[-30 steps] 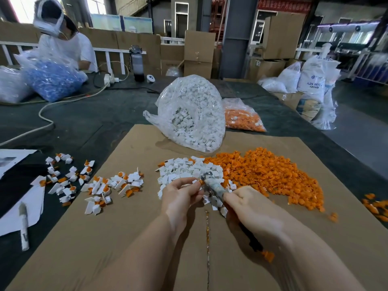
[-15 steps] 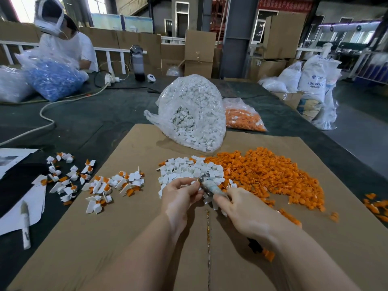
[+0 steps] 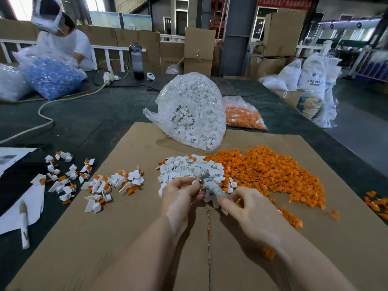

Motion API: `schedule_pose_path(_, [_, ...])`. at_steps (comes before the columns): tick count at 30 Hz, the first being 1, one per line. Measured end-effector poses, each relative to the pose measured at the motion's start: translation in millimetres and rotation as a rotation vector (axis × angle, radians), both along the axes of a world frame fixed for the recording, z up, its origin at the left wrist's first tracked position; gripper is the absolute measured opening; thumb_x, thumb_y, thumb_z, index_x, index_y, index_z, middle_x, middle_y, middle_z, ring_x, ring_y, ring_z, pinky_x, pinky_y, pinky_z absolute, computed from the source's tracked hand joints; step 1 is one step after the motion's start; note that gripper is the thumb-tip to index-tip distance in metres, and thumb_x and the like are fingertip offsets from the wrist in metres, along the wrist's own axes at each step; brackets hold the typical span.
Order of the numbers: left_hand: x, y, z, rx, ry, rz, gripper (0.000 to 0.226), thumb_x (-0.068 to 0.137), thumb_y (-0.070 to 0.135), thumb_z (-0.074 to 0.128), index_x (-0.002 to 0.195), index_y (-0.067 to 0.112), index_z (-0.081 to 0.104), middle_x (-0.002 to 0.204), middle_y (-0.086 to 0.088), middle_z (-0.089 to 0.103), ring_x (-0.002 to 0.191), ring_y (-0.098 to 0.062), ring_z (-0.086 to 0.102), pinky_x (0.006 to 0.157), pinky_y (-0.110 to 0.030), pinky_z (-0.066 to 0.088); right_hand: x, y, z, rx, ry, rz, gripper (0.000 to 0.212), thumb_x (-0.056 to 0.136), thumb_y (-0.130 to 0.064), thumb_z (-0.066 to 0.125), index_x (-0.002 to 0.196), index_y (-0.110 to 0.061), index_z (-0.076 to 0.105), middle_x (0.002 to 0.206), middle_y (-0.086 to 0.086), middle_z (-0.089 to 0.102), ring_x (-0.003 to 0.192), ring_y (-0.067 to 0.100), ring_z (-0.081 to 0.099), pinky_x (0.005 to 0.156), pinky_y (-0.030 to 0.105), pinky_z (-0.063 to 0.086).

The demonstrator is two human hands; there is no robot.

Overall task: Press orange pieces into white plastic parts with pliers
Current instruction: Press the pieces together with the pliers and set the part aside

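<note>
My right hand grips the pliers by their wrapped handles, jaws pointing up and left. My left hand pinches a small white part at the pliers' jaws; the part itself is mostly hidden by my fingers. Just behind the hands lies a heap of loose white plastic parts, with a wide heap of orange pieces to its right. Assembled white-and-orange parts are scattered to the left. All of it rests on a brown cardboard sheet.
A clear bag of white parts and a bag of orange pieces stand behind the heaps. Papers and a marker lie at the left edge. A person sits at the far left behind a bag of blue parts.
My right hand with the pliers has shifted left and closer to my left hand. The pliers' jaws now meet the part that my left fingers pinch.
</note>
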State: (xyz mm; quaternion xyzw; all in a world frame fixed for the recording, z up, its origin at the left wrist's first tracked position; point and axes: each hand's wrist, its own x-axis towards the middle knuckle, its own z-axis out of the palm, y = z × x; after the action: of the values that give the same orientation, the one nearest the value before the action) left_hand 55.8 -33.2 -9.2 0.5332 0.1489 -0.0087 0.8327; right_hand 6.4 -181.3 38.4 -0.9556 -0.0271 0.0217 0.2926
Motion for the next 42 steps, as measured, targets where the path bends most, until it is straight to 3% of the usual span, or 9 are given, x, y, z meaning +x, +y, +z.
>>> schedule_pose_path(7, [-3, 0, -4, 0.048, -0.043, -0.005, 0.009, 0.084, -0.003, 0.063, 0.086, 0.004, 0.059, 0.057, -0.006, 0.063, 0.049, -0.014, 0.058, 0.062, -0.036, 0.053, 6, -15, -10, -0.042, -0.086, -0.093, 0.039, 0.084, -0.061, 0.045, 0.095, -0.026, 0.054, 0.081, -0.015, 0.047, 0.078, 0.009, 0.050, 0.062, 0.026, 0.038])
schedule_pose_path(12, [-6, -1, -7, 0.194, -0.106, -0.055, 0.010, 0.088, 0.000, 0.060, 0.094, 0.007, 0.063, 0.060, -0.003, 0.063, 0.053, -0.010, 0.058, 0.060, -0.028, 0.052, 20, -33, -21, -0.303, -0.250, -0.240, 0.041, 0.088, -0.056, 0.047, 0.104, -0.019, 0.053, 0.099, -0.001, 0.057, 0.095, 0.019, 0.053, 0.073, 0.028, 0.040])
schedule_pose_path(15, [-8, 1, -9, 0.354, -0.146, -0.088, 0.016, 0.090, 0.007, 0.059, 0.101, 0.013, 0.068, 0.071, -0.001, 0.068, 0.061, -0.006, 0.060, 0.068, -0.022, 0.052, 25, -45, -29, -0.516, -0.261, -0.283, 0.047, 0.089, -0.059, 0.043, 0.109, -0.018, 0.053, 0.106, 0.000, 0.058, 0.100, 0.018, 0.054, 0.080, 0.028, 0.043])
schedule_pose_path(20, [-12, 1, -7, 0.547, -0.154, -0.118, 0.020, 0.091, 0.017, 0.058, 0.105, 0.028, 0.069, 0.112, -0.005, 0.067, 0.110, -0.021, 0.059, 0.102, -0.038, 0.044, 30, -52, -39, -0.599, -0.289, -0.301, 0.051, 0.088, -0.061, 0.039, 0.113, -0.019, 0.053, 0.109, 0.000, 0.058, 0.103, 0.019, 0.054, 0.080, 0.029, 0.042])
schedule_pose_path(26, [-16, 1, -4, 0.628, -0.187, -0.123, 0.020, 0.092, 0.020, 0.057, 0.104, 0.031, 0.068, 0.111, -0.005, 0.068, 0.111, -0.017, 0.058, 0.101, -0.030, 0.042, 26, -51, -42, -0.652, -0.247, -0.323, 0.062, 0.092, -0.060, 0.023, 0.137, -0.021, 0.041, 0.131, 0.001, 0.051, 0.122, 0.019, 0.045, 0.104, 0.036, 0.030])
schedule_pose_path(31, [-16, 0, -5, 0.710, -0.233, -0.150, 0.022, 0.092, 0.019, 0.056, 0.109, 0.028, 0.067, 0.113, 0.005, 0.066, 0.110, -0.008, 0.056, 0.092, -0.014, 0.038, 20, -36, -34, -0.372, -0.481, -0.249, 0.030, 0.090, -0.024, 0.059, 0.115, -0.007, 0.063, 0.112, 0.013, 0.062, 0.105, 0.032, 0.057, 0.092, 0.045, 0.041])
schedule_pose_path(34, [-16, -1, -6, 0.713, -0.265, -0.142, 0.023, 0.092, 0.015, 0.057, 0.111, 0.024, 0.067, 0.107, 0.010, 0.065, 0.104, -0.003, 0.056, 0.082, -0.001, 0.037, 15, -20, -32, -0.201, -0.592, -0.069, 0.019, 0.079, 0.000, 0.069, 0.098, -0.004, 0.069, 0.094, 0.010, 0.066, 0.090, 0.029, 0.062, 0.082, 0.033, 0.046])
schedule_pose_path(39, [-18, -1, -4, 0.712, -0.335, -0.150, 0.022, 0.090, 0.009, 0.057, 0.105, 0.020, 0.069, 0.087, 0.012, 0.066, 0.081, 0.008, 0.059, 0.070, -0.001, 0.040, 9, 9, -39, 0.007, -0.541, 0.056, 0.027, 0.081, 0.003, 0.065, 0.104, -0.010, 0.070, 0.097, 0.002, 0.067, 0.095, 0.018, 0.060, 0.085, 0.028, 0.048])
schedule_pose_path(42, [-21, -1, -2, 0.674, -0.344, -0.163, 0.024, 0.089, 0.004, 0.057, 0.100, 0.022, 0.069, 0.090, 0.020, 0.064, 0.086, 0.014, 0.057, 0.072, 0.002, 0.038, 8, 18, -47, 0.060, -0.561, 0.039, 0.015, 0.080, 0.001, 0.068, 0.092, -0.007, 0.072, 0.086, 0.002, 0.067, 0.085, 0.017, 0.062, 0.076, 0.024, 0.049])
